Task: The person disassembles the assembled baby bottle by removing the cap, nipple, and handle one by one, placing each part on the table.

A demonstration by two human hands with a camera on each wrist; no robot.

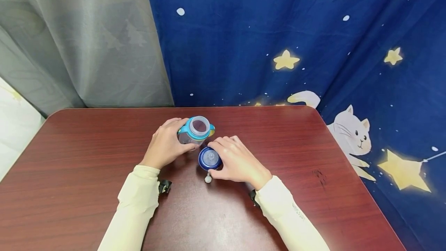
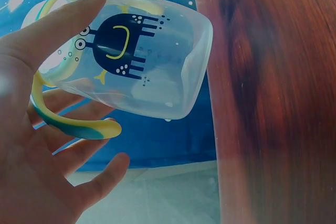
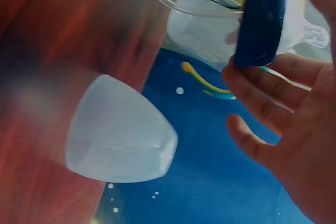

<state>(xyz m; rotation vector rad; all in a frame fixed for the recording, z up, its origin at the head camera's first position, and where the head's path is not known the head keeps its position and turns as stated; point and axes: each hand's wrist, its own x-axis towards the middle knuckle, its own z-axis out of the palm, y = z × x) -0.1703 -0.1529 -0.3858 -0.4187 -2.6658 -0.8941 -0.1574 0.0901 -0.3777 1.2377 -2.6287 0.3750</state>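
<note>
So your left hand (image 1: 163, 144) has the cup (image 1: 192, 133) gripped from its 8 o'clock side, open mouth up, and your right hand (image 1: 237, 162) is pinching the blue cap (image 1: 210, 158) at the cup's 5 o'clock. White ball (image 1: 208, 179) sits at the cap's 6. Right wrist view also shows a cloudy dome (image 3: 121, 135), roughly 9 o'clock from that hand

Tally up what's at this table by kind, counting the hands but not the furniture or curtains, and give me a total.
Hands: 2, the left hand and the right hand
Bottle with handles: 1
Blue lid: 1
Translucent cap: 1
Total: 5
</note>
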